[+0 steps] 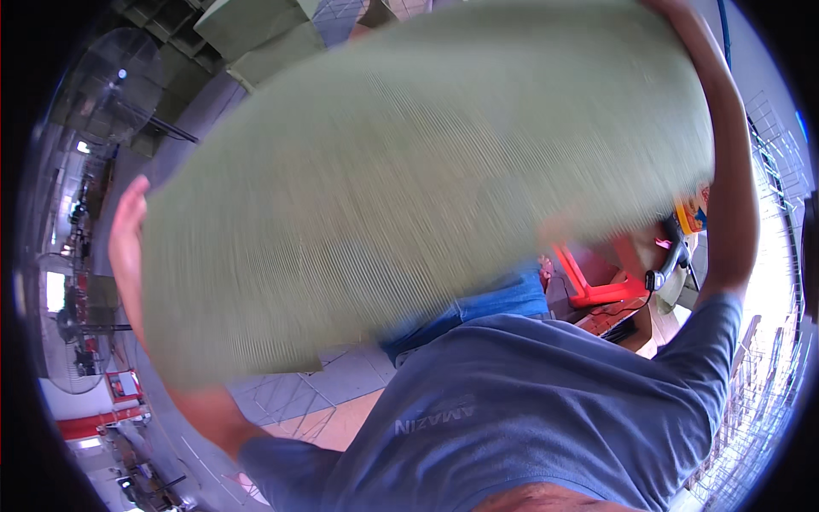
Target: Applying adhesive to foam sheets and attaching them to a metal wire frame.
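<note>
Progress on the big sheet: lifting part looks done to me — the cardboard sheet [409, 188] is up in front of the person's body, held between both arms. It isn't set down anywhere yet, so I'd call this mid-handling. Can't judge more from one blurry moment.
Sheet's spot: fills the middle of the frame, slanting from lower left to upper right, covering most of what's behind it.
Sheet's look: dull grey-green, fine ribbed lines running across the face, pretty smeared by blur. Edges look bowed, though the fisheye could be doing some of that. One small corner juts out along the bottom edge.
Left hand: the left hand [130, 213] is at the sheet's left edge, fingertips poking past it. Fingers look close together, but can't tell if they're clamped or just bracing.
Right hand: the right hand [670, 5] is up at the top right, mostly cut off — no way to tell how the fingers sit.
Around the sheet: red plastic frame [601, 299] and yellow tub [693, 210] at centre right, pale boxes [252, 30] at the top left, a fan [111, 85] in the upper left.
</note>
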`<state>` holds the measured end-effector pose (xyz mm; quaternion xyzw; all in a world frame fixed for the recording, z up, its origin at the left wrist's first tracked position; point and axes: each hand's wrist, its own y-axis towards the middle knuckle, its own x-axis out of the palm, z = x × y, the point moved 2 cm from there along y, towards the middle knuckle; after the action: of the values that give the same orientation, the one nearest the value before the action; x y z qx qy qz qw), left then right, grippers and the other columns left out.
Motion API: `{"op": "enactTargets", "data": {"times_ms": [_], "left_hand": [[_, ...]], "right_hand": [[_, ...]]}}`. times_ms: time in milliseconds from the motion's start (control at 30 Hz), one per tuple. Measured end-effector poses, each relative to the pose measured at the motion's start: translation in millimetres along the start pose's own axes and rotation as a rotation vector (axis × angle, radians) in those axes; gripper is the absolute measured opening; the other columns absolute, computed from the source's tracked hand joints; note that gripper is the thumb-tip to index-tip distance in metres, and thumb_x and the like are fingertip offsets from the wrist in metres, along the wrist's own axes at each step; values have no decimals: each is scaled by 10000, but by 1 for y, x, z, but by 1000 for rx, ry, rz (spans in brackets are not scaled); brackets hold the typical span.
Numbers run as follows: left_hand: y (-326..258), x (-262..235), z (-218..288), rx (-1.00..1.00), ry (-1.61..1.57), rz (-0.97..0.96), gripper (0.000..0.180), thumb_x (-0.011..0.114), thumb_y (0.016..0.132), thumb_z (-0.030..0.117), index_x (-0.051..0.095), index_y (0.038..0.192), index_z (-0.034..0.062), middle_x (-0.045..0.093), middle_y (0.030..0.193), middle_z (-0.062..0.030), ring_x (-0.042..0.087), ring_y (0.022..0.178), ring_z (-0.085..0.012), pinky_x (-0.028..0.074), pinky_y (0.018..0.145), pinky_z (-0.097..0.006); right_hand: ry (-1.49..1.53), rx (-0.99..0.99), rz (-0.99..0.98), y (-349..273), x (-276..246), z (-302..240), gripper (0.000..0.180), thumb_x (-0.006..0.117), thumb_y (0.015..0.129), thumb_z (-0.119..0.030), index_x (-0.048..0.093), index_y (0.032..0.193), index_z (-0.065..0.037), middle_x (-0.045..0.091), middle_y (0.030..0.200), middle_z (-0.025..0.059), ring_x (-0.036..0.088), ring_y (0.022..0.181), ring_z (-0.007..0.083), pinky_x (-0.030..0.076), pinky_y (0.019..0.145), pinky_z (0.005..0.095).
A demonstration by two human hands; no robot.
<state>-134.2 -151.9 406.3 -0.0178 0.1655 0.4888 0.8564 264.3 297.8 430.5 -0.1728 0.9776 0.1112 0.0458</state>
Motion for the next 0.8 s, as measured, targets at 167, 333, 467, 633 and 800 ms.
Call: {"op": "enactTargets", "data": {"times_ms": [167, 333, 467, 633, 800], "left_hand": [[-82, -50, -139, -223, 365, -438, 384, 538, 1041, 154, 597, 1386, -4, 642, 1049, -17, 627, 915, -89, 506, 777, -241], [-129, -4, -239, -306, 443, -603, 313, 552, 1010, 67, 663, 1292, -14, 481, 833, 12, 448, 709, -72, 388, 644, -238], [-149, 29, -312, -352, 542, -604, 358, 543, 940, 25, 674, 1273, 13, 610, 863, -112, 571, 727, -169, 463, 688, -306], [-145, 62, -334, -240, 673, -725, 409, 517, 901, 18, 643, 1287, -25, 641, 857, -162, 612, 743, -155, 499, 716, -316], [-121, 72, -319, -294, 741, -845, 429, 564, 884, 59, 649, 1300, -3, 679, 871, -170, 650, 792, -180, 512, 755, -307]], "right_hand": [[-607, 84, -402, -98, -54, 132, 539, 636, 903, -226, 601, 1433, -134, 655, 1337, 67, 609, 1112, 109, 470, 990, 274], [-841, 416, -607, -192, -54, 201, 458, 576, 976, -65, 593, 1428, -136, 693, 1253, 208, 713, 1039, 311, 523, 941, 410], [-1117, 345, -845, -199, -42, 257, 535, 623, 925, -133, 560, 1455, -161, 714, 1085, 225, 686, 977, 406, 531, 887, 479], [-1291, 209, -979, -201, -33, 313, 558, 619, 890, -169, 581, 1443, -233, 715, 981, 237, 682, 919, 427, 535, 855, 504], [-1271, 188, -1023, -202, -36, 368, 519, 569, 938, -254, 557, 1457, -242, 718, 980, 235, 692, 920, 432, 539, 834, 536]]}}
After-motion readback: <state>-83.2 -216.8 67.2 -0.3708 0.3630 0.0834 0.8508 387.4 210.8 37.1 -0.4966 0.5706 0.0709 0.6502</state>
